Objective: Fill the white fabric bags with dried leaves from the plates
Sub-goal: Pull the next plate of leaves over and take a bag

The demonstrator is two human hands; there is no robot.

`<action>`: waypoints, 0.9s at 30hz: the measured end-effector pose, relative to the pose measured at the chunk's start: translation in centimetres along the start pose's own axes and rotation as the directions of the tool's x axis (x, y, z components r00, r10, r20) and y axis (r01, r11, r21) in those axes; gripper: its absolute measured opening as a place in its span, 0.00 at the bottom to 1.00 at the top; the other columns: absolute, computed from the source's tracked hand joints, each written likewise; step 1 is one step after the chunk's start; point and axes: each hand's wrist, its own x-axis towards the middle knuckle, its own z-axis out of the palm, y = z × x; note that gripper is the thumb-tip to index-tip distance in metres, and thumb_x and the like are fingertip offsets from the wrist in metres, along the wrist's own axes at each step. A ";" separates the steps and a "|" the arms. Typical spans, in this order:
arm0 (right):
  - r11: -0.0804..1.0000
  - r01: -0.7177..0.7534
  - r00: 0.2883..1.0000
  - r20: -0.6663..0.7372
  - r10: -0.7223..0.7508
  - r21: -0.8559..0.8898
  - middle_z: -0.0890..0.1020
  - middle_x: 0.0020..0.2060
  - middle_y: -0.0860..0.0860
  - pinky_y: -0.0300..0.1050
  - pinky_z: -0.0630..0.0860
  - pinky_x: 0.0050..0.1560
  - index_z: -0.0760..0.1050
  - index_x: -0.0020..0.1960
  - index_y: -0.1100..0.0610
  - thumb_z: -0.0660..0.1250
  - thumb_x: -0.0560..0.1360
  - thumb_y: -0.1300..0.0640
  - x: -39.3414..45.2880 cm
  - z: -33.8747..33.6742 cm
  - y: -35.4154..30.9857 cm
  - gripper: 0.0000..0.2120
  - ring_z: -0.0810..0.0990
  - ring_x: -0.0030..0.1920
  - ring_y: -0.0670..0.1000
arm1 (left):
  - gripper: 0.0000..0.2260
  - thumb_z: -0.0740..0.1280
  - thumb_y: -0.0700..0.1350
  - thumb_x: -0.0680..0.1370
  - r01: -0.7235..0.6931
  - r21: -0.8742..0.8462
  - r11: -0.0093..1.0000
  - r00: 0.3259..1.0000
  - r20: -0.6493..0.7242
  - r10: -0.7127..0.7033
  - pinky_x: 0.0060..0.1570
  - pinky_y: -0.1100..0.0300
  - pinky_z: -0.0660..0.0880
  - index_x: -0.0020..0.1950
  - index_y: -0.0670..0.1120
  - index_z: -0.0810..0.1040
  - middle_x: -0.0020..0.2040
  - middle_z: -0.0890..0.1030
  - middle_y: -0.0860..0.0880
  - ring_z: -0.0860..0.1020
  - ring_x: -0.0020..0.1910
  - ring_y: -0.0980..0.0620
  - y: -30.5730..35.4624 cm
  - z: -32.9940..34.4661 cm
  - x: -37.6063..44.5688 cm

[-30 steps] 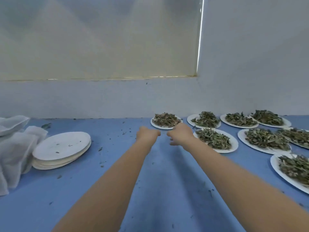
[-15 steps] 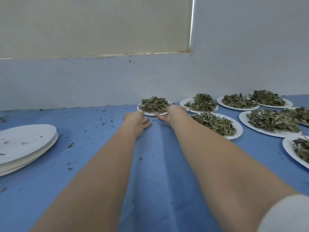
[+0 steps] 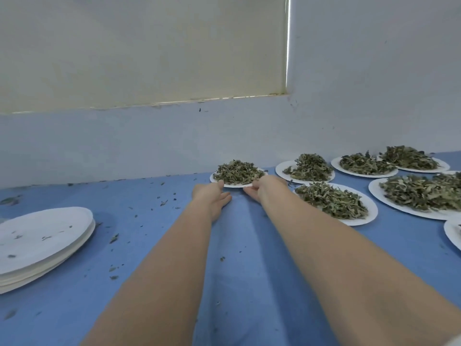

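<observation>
A white paper plate [image 3: 216,179] heaped with dried leaves [image 3: 238,171] sits at the far side of the blue table, close to the wall. Both my arms stretch out to it. My left hand [image 3: 212,196] lies at the plate's front left, its thumb touching the rim and its fingers stretched flat on the table. At the front right, my right hand [image 3: 262,189] has its thumb on the rim and its fingers at the plate's edge, pinching it. No white fabric bag is in view.
Several more plates of dried leaves [image 3: 331,202] fill the right side of the table. A stack of empty white plates [image 3: 42,243] stands at the left edge. Leaf crumbs are scattered over the blue tabletop [image 3: 149,221]. A wall rises right behind the plates.
Both hands have moved forward from the middle of the table to the far plate's rim. The view has shifted right, so the white fabric at the left has dropped out of sight.
</observation>
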 end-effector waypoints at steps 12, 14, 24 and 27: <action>0.994 -0.109 0.994 -0.022 0.109 0.003 0.80 0.37 0.62 0.45 0.76 0.22 0.75 0.50 0.71 0.67 0.69 0.77 -8.6 -3.0 -1.7 0.11 0.80 0.30 0.57 | 0.16 0.55 0.27 0.78 0.055 -0.091 0.994 0.997 -0.041 -0.059 0.39 0.60 0.78 0.66 0.29 0.64 0.58 0.75 0.34 0.78 0.55 0.38 1.5 -2.9 -6.0; 0.994 -0.101 0.994 0.026 0.102 -0.047 0.80 0.35 0.61 0.43 0.76 0.21 0.75 0.49 0.71 0.67 0.70 0.76 -11.6 -3.4 -2.3 0.09 0.80 0.26 0.56 | 0.16 0.56 0.28 0.77 0.041 -0.111 0.993 0.997 -0.058 -0.048 0.39 0.62 0.78 0.65 0.29 0.65 0.61 0.74 0.33 0.77 0.57 0.40 2.1 -3.5 -9.3; 0.993 -0.062 0.994 0.087 0.071 -0.101 0.79 0.30 0.60 0.43 0.80 0.28 0.75 0.43 0.71 0.69 0.70 0.74 -28.0 -8.3 -1.4 0.04 0.80 0.23 0.54 | 0.07 0.57 0.28 0.77 -0.025 -0.062 0.998 0.986 -0.169 0.014 0.48 0.57 0.79 0.51 0.30 0.73 0.48 0.80 0.37 0.82 0.40 0.44 1.5 -8.0 -24.7; 0.992 -0.066 0.993 0.088 0.076 -0.110 0.80 0.31 0.60 0.43 0.80 0.28 0.75 0.45 0.71 0.69 0.70 0.73 -31.5 -9.9 0.0 0.06 0.80 0.23 0.53 | 0.13 0.58 0.28 0.77 -0.048 -0.050 0.998 0.983 -0.178 0.038 0.42 0.60 0.80 0.61 0.30 0.70 0.50 0.80 0.36 0.82 0.46 0.44 -0.1 -9.5 -28.3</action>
